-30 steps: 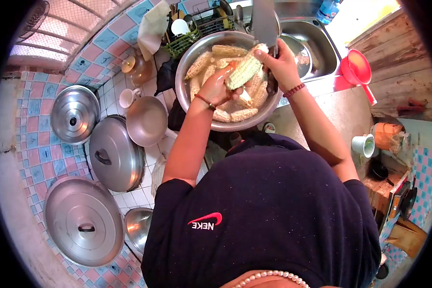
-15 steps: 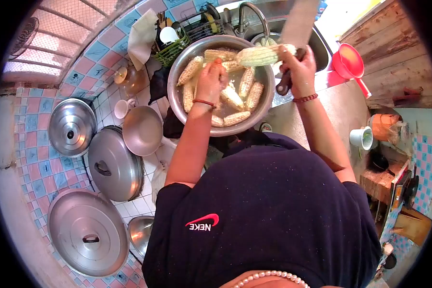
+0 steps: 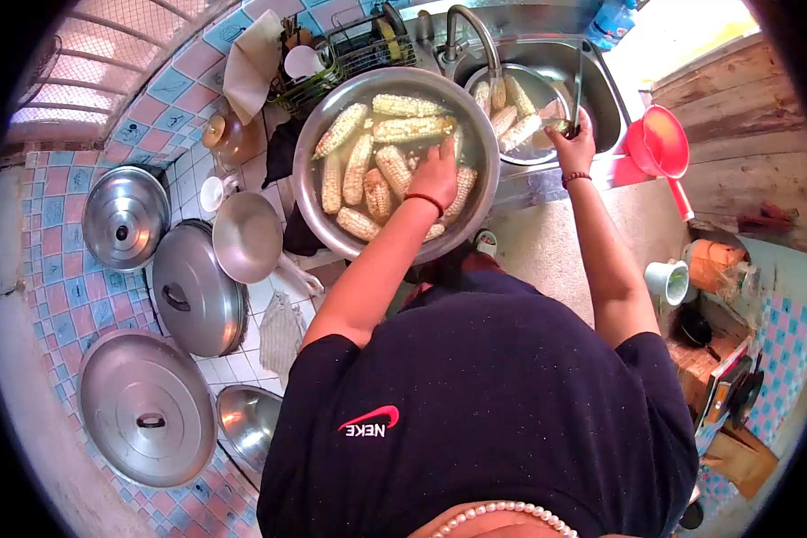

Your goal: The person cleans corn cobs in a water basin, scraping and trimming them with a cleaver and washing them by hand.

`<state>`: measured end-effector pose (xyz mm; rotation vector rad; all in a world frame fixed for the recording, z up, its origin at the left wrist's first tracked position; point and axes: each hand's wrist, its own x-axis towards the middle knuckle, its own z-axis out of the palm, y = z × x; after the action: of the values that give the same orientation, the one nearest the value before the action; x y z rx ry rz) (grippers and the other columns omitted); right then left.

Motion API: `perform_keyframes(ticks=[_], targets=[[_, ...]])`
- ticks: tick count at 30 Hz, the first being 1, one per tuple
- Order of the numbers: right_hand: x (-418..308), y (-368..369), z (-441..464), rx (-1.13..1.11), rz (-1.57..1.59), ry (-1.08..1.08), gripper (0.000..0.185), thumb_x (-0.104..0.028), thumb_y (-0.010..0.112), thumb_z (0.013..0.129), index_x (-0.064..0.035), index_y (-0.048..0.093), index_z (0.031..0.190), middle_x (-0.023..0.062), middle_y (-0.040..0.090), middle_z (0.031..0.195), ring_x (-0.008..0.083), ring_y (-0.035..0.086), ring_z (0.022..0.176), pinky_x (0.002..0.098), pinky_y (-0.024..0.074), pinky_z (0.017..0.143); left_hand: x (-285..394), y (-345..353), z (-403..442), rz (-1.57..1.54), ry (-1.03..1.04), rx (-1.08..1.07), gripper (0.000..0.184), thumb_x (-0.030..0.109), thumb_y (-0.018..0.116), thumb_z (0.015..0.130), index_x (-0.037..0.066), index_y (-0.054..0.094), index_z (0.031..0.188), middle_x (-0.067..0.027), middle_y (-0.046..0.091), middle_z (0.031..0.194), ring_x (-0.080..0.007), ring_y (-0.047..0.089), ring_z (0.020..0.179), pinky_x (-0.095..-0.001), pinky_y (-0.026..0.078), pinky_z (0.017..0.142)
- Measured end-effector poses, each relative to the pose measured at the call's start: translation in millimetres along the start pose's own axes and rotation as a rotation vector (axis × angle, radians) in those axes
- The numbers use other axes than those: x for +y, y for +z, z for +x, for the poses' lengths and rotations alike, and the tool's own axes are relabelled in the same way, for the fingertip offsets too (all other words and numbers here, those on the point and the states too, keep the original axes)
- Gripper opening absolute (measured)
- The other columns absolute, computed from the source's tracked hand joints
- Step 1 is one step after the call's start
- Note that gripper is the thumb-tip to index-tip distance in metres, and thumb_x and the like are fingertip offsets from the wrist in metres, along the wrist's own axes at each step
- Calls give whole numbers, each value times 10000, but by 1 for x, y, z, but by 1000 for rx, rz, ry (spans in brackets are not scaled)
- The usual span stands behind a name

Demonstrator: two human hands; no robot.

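Note:
My left hand (image 3: 437,177) reaches into the large metal basin (image 3: 307,184), its fingers pressed together against a corn cob (image 3: 458,142) near the right side. Several more peeled cobs (image 3: 357,169) lie in the water there. Over the sink, my right hand (image 3: 574,146) is closed on the handle of a knife (image 3: 578,85), whose blade points away from me and appears edge-on. Beside that hand, a metal bowl (image 3: 531,160) in the sink holds several cobs (image 3: 519,133) in water.
A faucet (image 3: 475,27) arches over the sink (image 3: 611,117). To the right is a red dipper (image 3: 659,143); a blue-labelled bottle (image 3: 611,25) stands behind. Pot lids (image 3: 148,408), a pan (image 3: 247,238) and a mug (image 3: 213,193) are at the left. A dish rack (image 3: 368,45) stands behind the basin.
The cob held up beside the knife has left my right hand. That hand and the knife have moved over the sink. My left hand has shifted right and down into the basin.

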<state>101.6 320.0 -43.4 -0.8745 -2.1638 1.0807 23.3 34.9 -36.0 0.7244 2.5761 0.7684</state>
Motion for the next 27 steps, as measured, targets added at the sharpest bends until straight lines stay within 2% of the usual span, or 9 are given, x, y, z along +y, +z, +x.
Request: perform_keyframes(ticks=[7,12,13,16,17,20,23,26,27], targets=[[21,21,20,-94,-279,172,761,-239,853,670,-192,522,1353,139,678,1153,298,666,1012,379,513,895,-29,6,32,304,-231,-168,458,292,559,893,79,564,1299,-250,517,1333,-398,546,1198,-475,453,1006],[45,23,43,-8,-250,69,682,-196,818,719,-207,535,1339,77,711,1078,244,693,951,373,526,849,-43,10,45,324,-238,-145,351,232,589,878,43,629,1171,-233,604,1182,-374,627,1041,-457,505,936],[41,20,43,9,-208,45,663,-187,806,733,-205,536,1338,76,711,1081,238,695,947,372,528,845,-45,14,39,341,-175,-63,315,199,434,950,79,637,1160,-205,559,1277,-379,635,1028,-488,514,888],[21,1,31,58,-81,-10,563,-166,753,802,-179,545,1325,61,715,1084,196,702,897,340,534,809,-54,6,27,419,60,-27,300,203,445,948,112,673,1121,-210,597,1229,-378,642,1008,-486,527,855],[12,-6,26,74,-47,-18,544,-169,745,814,-173,548,1321,59,718,1071,186,701,879,331,533,799,-47,2,36,469,-94,-140,308,254,462,953,129,697,1109,-214,640,1164,-394,637,1014,-475,519,870],[-4,-22,8,152,-37,-34,452,-210,729,857,-140,583,1279,24,715,873,97,594,672,272,494,683,-24,-12,47,333,-236,-171,336,350,508,947,118,704,1089,-208,669,1085,-392,634,1012,-459,516,876],[-12,-33,-14,125,147,-39,418,-141,714,872,-69,586,1264,-9,698,849,24,525,652,200,435,605,-96,28,82,-53,413,-133,415,448,525,960,90,676,1104,-193,686,1020,-337,680,904,-436,551,795],[-40,-46,-45,-4,502,59,382,-73,687,884,-47,587,1251,-14,690,841,12,491,612,183,394,550,-65,-37,50,-1013,-446,-506,496,507,509,973,64,614,1171,-165,687,955,-259,691,793,-397,573,694],[-61,-57,-56,-100,491,87,372,-25,655,893,-38,576,1256,-20,683,837,-2,459,581,171,357,512,-60,-50,42,-1092,-398,-473,484,471,441,1017,64,535,1263,-146,676,942,-209,675,716,-355,572,629]])
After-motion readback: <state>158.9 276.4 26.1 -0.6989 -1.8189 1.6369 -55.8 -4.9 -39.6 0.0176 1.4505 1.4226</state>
